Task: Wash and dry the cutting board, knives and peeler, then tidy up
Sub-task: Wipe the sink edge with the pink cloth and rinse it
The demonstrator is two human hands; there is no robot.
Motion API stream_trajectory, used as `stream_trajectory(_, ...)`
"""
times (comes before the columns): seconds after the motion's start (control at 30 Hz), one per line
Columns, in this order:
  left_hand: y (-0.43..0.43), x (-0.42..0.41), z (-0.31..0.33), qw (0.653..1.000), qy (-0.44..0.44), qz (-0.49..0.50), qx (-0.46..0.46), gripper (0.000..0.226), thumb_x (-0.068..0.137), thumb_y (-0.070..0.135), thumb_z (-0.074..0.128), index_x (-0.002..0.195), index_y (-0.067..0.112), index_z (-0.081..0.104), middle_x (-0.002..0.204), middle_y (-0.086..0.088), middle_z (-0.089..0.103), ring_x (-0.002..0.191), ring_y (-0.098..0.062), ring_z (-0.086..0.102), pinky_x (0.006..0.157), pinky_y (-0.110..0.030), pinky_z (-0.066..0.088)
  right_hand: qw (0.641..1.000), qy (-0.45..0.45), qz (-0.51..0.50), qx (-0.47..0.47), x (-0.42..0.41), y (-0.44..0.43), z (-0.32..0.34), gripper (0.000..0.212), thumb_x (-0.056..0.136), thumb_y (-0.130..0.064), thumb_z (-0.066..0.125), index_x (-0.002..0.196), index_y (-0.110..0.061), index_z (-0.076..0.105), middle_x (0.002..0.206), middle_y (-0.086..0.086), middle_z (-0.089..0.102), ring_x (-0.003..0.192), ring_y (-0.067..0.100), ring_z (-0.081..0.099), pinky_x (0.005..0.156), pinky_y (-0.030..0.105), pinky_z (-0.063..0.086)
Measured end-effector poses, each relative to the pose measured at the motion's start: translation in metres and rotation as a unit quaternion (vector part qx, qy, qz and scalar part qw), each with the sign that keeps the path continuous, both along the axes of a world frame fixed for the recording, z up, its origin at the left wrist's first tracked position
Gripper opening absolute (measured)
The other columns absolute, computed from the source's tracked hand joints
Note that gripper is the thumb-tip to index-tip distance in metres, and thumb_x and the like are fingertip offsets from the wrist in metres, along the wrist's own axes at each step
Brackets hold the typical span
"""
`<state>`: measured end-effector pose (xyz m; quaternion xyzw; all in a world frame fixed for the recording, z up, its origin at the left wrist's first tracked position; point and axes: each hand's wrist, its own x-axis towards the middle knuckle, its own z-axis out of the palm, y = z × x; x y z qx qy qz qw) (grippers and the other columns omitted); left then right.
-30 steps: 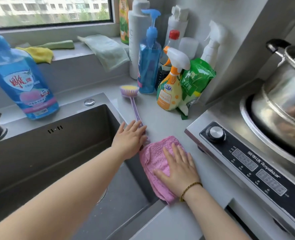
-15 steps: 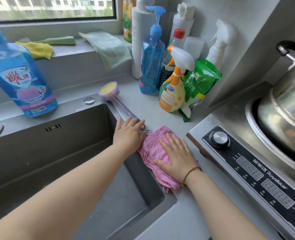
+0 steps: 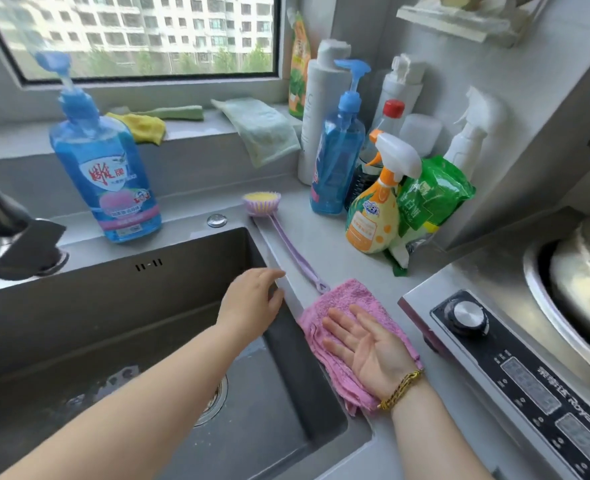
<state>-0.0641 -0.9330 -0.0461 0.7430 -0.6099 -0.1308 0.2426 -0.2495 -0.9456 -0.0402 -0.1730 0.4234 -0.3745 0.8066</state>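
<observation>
A folded pink cloth (image 3: 349, 299) lies on the grey counter at the sink's right rim. My right hand (image 3: 366, 344) lies over it palm up, fingers straight and spread, holding nothing. My left hand (image 3: 252, 303) hovers over the sink's right edge with relaxed fingers, apart from the purple long-handled brush (image 3: 288, 249). The brush rests on the counter, its yellow head (image 3: 261, 202) near the sink's back corner. No cutting board, knife or peeler is in view.
The steel sink (image 3: 124, 341) fills the left. A blue dish-soap bottle (image 3: 106, 174) stands behind it, and a cluster of spray bottles (image 3: 376, 202) sits at the back right. An induction cooker (image 3: 529, 368) with a steel pot (image 3: 588, 271) stands to the right.
My left hand has let go of the brush handle and pulled back toward the sink. My right hand has turned palm up on the pink cloth. The brush head has shifted left.
</observation>
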Motion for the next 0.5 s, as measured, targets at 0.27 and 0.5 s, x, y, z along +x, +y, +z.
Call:
stream_trajectory(0.27,0.109,0.067,0.003,0.969,0.079,0.233,0.036,0.023,0.092,0.019,0.051,0.111,0.022,0.064,0.103,0.000,0.068,0.091,-0.018,0.060,0.076,-0.026,0.043,0.975,0.206,0.004,-0.079,0.022,0.006,0.006,0.024,0.096,-0.006,0.038,0.119,-0.002,0.046,0.091,0.016,0.060,0.069,0.021,0.057,0.037,0.017,0.049)
stream_trajectory(0.5,0.231,0.111,0.024,0.926,0.143,0.347,-0.026,0.019,0.091,0.014,0.053,0.104,0.018,0.066,0.091,-0.001,0.070,0.091,-0.021,0.062,0.076,-0.026,0.041,0.941,0.289,-0.035,-0.173,0.033,0.041,0.030,0.024,0.091,0.002,0.039,0.110,0.008,0.052,0.096,0.019,0.055,0.054,0.021,0.054,0.030,0.013,0.042)
